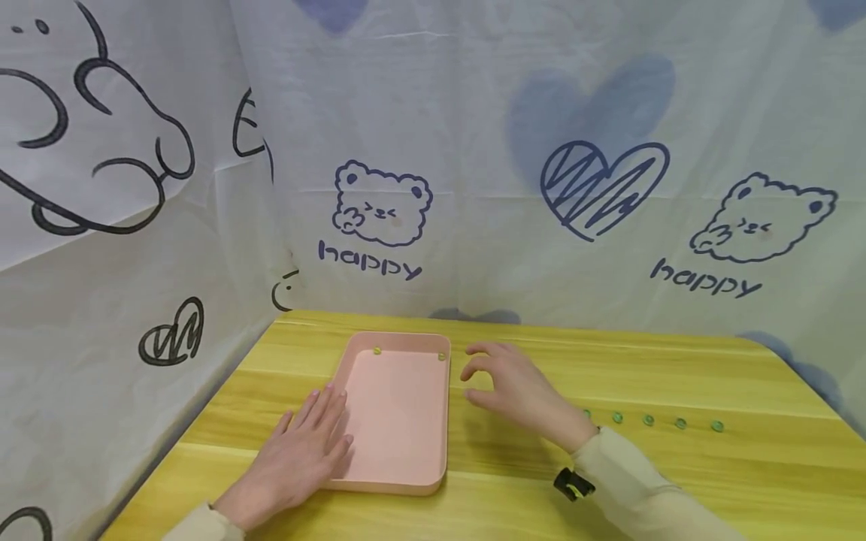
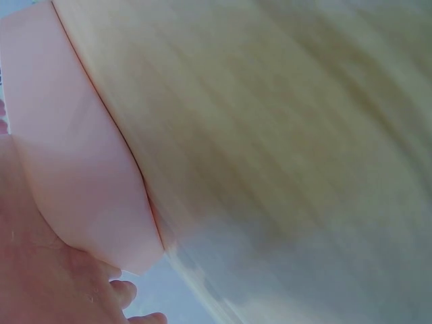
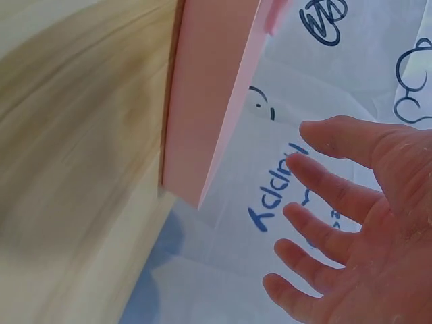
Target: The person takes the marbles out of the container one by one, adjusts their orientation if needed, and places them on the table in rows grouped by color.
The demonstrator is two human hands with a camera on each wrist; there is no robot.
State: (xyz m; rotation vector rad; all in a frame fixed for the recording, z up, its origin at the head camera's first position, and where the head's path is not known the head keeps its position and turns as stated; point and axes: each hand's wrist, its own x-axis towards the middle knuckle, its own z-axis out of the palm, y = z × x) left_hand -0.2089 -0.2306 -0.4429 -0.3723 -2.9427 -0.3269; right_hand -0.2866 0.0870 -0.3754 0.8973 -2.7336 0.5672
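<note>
A shallow pink tray [image 1: 399, 413] lies on the table. Two small yellow-green beads [image 1: 376, 351] sit inside it, one near each far corner. My left hand [image 1: 298, 451] rests over the tray's left rim with its fingers straight; the left wrist view shows the palm against the outer wall [image 2: 81, 135]. Just right of the tray's far right corner, my right hand [image 1: 517, 387] hovers with thumb and fingers spread and slightly bent, nothing between them. In the right wrist view these bare fingers [image 3: 327, 182] stand beside the tray's side wall [image 3: 206, 94].
A row of several green glass beads [image 1: 649, 420] runs across the yellow wood-grain table [image 1: 676, 481] to the right, its left end partly behind the right wrist. White cloth [image 1: 473, 135] with printed bears and hearts hangs behind and to the left.
</note>
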